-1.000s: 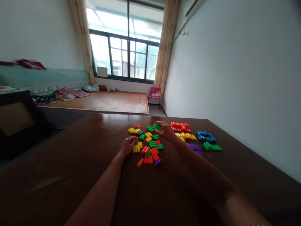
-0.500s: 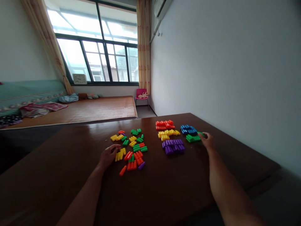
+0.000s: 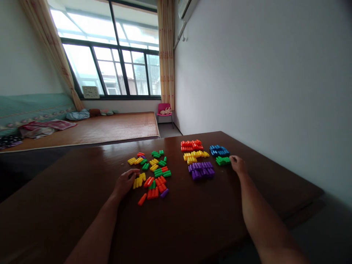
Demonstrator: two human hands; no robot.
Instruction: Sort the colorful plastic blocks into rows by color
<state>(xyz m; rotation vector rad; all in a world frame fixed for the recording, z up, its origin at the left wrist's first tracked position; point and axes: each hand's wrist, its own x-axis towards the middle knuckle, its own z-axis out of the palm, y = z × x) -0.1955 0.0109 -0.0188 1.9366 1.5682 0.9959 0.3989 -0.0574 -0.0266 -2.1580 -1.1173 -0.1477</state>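
My right hand [image 3: 238, 164] is at the right end of a neat group of small green plastic pieces [image 3: 223, 161]. Its fingers are pressed together on the end piece and partly hide it. On the other side, my left hand [image 3: 127, 181] rests on the table with loosely bent fingers apart, beside a row of yellow pieces [image 3: 139, 180]. Mixed loose pieces lie around there: orange ones [image 3: 153, 193], green ones [image 3: 158, 173] and a purple one [image 3: 164, 193].
Sorted groups of red [image 3: 191, 145], yellow [image 3: 194, 156], purple [image 3: 201, 171] and blue pieces [image 3: 219, 150] stand on the dark brown table [image 3: 189, 220]. A white wall [image 3: 261, 91] runs along the right. A bed [image 3: 123, 126] and a pink chair [image 3: 164, 109] are beyond.
My right hand has shifted slightly left, in against the end of the green group. The green group now looks shorter and more compact. My left hand has stayed beside the yellow row.
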